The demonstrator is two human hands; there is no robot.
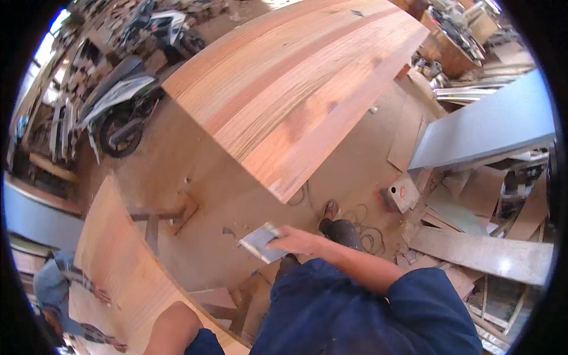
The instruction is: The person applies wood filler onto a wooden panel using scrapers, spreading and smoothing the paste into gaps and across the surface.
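My dark-blue shirt (349, 307) fills the bottom here, and just past it my right hand (288, 239) has a flat grey pad (258, 241) pinched, fingers closed over its right side; it's blurred, so its make I can't tell. Left hand's out of view, just a bent left arm (173, 325) showing, so wide or closed, I can't tell. The pad hangs above the dusty floor (207, 165), near but apart from the closest corner of the big wooden panel (278, 94). Handling it well, I'd say, means an even grip, face flat, edges kept off that corner. Pose now: right forearm angled across my front. And outward: second wooden panel (112, 242) to my left, another person's hands (103, 294) at its left edge; looped cable (373, 236) beside my foot; off the big panel's left corner, a motorbike (127, 97).
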